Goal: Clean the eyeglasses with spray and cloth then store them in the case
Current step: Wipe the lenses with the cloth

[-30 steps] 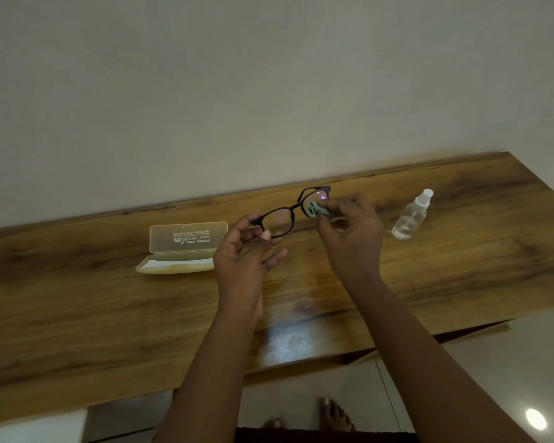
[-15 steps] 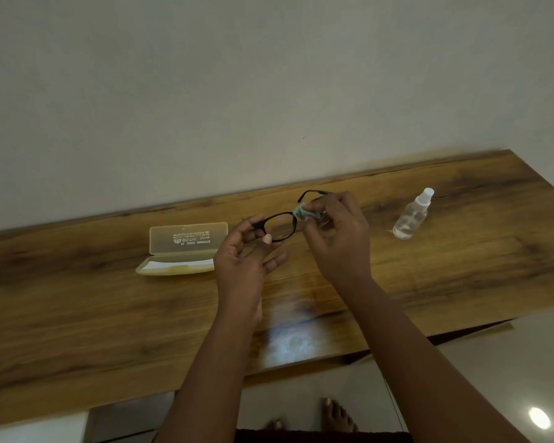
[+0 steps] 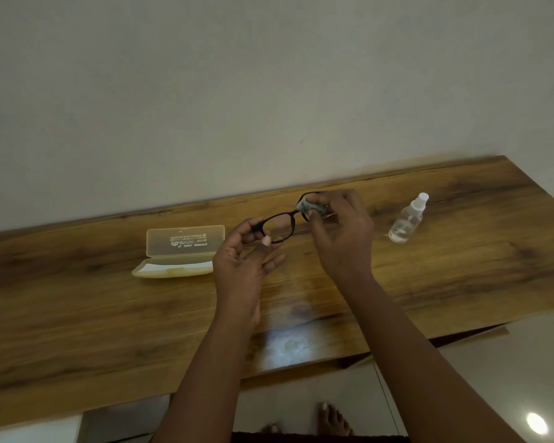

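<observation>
**Lens wipe in progress, case open**

Nearest: bare feet on pale floor below the table edge. Both forearms reach over the wooden table. Left hand pinches the left end of the black eyeglasses, thumb and fingers curled on the frame, glasses held above the table. Right hand pinches a small grey-green cloth against the right lens, fingers curled round it. Hands apart, joined only by the frame. Left of them, the translucent case lies open, lid raised. Right, the clear spray bottle stands near the wall.
</observation>
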